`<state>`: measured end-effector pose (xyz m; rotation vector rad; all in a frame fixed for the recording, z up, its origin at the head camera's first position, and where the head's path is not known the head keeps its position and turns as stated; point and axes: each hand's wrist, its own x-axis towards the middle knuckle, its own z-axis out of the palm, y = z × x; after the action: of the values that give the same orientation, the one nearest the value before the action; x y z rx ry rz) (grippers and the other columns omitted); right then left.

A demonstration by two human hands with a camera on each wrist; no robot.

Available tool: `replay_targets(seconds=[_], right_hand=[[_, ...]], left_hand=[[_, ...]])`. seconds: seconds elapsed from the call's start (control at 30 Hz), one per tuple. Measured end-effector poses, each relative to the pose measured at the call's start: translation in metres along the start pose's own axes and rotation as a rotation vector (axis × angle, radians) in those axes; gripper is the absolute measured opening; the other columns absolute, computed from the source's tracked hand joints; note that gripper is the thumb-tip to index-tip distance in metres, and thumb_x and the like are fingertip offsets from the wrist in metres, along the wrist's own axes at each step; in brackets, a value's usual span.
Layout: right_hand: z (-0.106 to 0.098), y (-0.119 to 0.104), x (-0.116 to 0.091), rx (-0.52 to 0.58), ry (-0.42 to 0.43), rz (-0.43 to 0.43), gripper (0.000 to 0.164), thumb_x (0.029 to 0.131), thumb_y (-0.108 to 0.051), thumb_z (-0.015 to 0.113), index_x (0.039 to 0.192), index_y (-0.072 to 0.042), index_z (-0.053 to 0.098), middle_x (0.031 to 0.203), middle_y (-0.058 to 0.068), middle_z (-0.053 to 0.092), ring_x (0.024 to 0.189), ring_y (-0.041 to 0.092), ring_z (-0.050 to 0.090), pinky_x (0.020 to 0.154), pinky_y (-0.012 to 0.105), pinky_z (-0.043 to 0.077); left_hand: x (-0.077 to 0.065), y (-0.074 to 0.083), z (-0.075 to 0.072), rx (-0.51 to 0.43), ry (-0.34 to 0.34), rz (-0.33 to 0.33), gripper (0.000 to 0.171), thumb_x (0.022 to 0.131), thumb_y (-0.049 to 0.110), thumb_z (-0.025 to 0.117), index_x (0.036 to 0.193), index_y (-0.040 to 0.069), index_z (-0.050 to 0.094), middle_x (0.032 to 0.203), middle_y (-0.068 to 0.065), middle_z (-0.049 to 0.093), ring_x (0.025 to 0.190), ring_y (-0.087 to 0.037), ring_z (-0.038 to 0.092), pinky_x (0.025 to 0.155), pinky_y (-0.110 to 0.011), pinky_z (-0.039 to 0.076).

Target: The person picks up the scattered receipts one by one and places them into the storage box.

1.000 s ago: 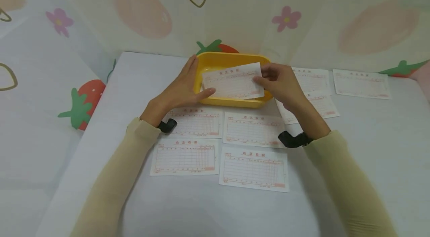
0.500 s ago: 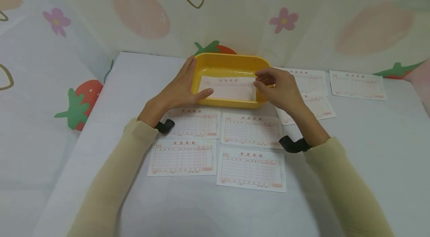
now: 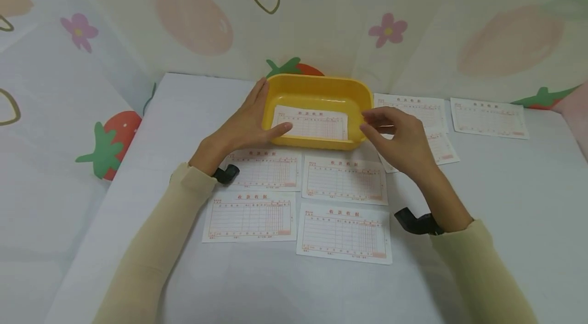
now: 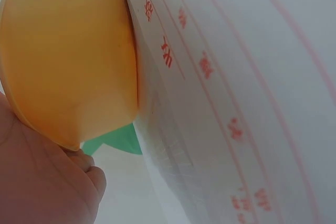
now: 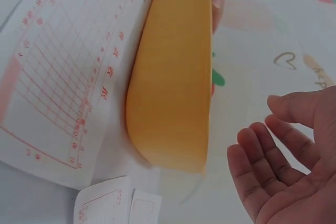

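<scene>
A yellow plastic tray stands at the back of the white table, with a printed receipt slip lying inside. My left hand holds the tray's left end, thumb over the front rim and fingers along the outer side. In the left wrist view, fingertips of that left hand bend at the tray's edge. Just off the tray's right end is my right hand, its thumb and fingers loosely bent and apart. The right wrist view shows nothing between that hand's fingers.
Several receipt slips lie in two rows before the tray, such as one front left slip and one front right slip. More slips lie right of the tray, one far right slip apart. A strawberry-print cloth hangs behind.
My right hand has let go of a slip, which now lies in the tray, and has drawn back to the right. The left hand stays at the tray's left end.
</scene>
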<state>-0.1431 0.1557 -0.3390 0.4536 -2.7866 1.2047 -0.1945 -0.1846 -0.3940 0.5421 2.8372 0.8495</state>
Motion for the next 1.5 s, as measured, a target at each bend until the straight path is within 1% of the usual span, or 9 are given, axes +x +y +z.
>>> replay_targets(seconds=[0.23,0.3,0.53,0.67,0.77,0.9,1.13,1.37,1.5], right_hand=[[-0.004,0.002,-0.023,0.005,0.037,-0.002,0.033,0.101,-0.019,0.072,0.129,-0.002,0.071,0.127,0.018,0.073,0.115,0.033,0.071,0.103,0.054,0.059],[-0.005,0.005,-0.029,0.005,0.034,0.001,0.034,0.101,-0.019,0.072,0.13,-0.002,0.07,0.128,0.018,0.073,0.116,0.034,0.07,0.104,0.055,0.058],[-0.004,0.017,-0.045,0.004,-0.066,0.033,0.04,0.1,-0.019,0.075,0.136,-0.004,0.066,0.134,0.017,0.07,0.122,0.033,0.067,0.106,0.056,0.057],[0.001,0.025,-0.049,-0.009,-0.134,0.04,0.045,0.1,-0.018,0.075,0.14,-0.003,0.062,0.138,0.017,0.068,0.126,0.034,0.064,0.108,0.056,0.056],[0.006,0.029,-0.051,-0.025,-0.168,0.03,0.048,0.099,-0.02,0.075,0.142,-0.004,0.062,0.141,0.016,0.066,0.129,0.035,0.063,0.109,0.057,0.054],[0.009,0.032,-0.055,-0.058,-0.181,0.027,0.05,0.098,-0.02,0.077,0.142,-0.005,0.062,0.143,0.015,0.064,0.132,0.036,0.06,0.111,0.06,0.052],[0.015,0.038,-0.057,-0.071,-0.236,0.039,0.055,0.096,-0.019,0.079,0.145,-0.004,0.06,0.146,0.017,0.062,0.135,0.037,0.057,0.117,0.06,0.047],[0.017,0.039,-0.06,-0.084,-0.269,0.051,0.056,0.094,-0.018,0.081,0.144,-0.004,0.06,0.146,0.017,0.061,0.136,0.038,0.057,0.117,0.061,0.046],[0.015,0.042,-0.062,-0.093,-0.282,0.037,0.056,0.094,-0.016,0.081,0.144,-0.003,0.06,0.145,0.018,0.062,0.134,0.038,0.058,0.115,0.06,0.047]], left_hand=[[-0.002,0.001,0.001,0.003,0.004,0.007,0.118,0.093,0.071,0.058,0.171,0.014,-0.009,0.181,-0.01,-0.009,0.168,-0.031,0.006,0.134,-0.057,0.022],[-0.002,0.0,0.001,0.004,0.003,0.007,0.118,0.093,0.071,0.058,0.171,0.014,-0.009,0.18,-0.01,-0.009,0.168,-0.032,0.006,0.134,-0.057,0.021],[0.0,-0.001,0.001,0.002,-0.007,0.008,0.119,0.094,0.075,0.055,0.17,0.013,-0.012,0.18,-0.009,-0.013,0.168,-0.032,0.005,0.135,-0.056,0.02],[0.0,-0.001,-0.001,0.007,-0.007,0.0,0.119,0.094,0.075,0.055,0.17,0.012,-0.012,0.18,-0.008,-0.013,0.168,-0.032,0.005,0.135,-0.056,0.02],[-0.001,-0.001,-0.002,0.001,-0.005,-0.013,0.119,0.093,0.075,0.056,0.171,0.012,-0.008,0.18,-0.008,-0.013,0.168,-0.033,0.006,0.134,-0.056,0.021],[-0.001,-0.001,-0.001,-0.022,-0.005,-0.005,0.118,0.093,0.076,0.056,0.171,0.015,-0.006,0.18,-0.007,-0.013,0.168,-0.033,0.006,0.134,-0.058,0.023],[0.0,0.0,-0.002,0.003,-0.003,-0.017,0.121,0.092,0.076,0.056,0.17,0.013,-0.011,0.18,-0.008,-0.012,0.169,-0.03,0.003,0.135,-0.056,0.019],[0.002,0.005,-0.003,-0.001,0.035,-0.012,0.12,0.087,0.069,0.066,0.171,0.011,0.003,0.18,-0.012,0.001,0.168,-0.032,0.007,0.134,-0.058,0.021],[0.003,0.006,-0.001,0.014,0.044,-0.026,0.119,0.088,0.069,0.064,0.171,0.01,0.003,0.181,-0.012,0.0,0.168,-0.032,0.006,0.134,-0.057,0.021]])
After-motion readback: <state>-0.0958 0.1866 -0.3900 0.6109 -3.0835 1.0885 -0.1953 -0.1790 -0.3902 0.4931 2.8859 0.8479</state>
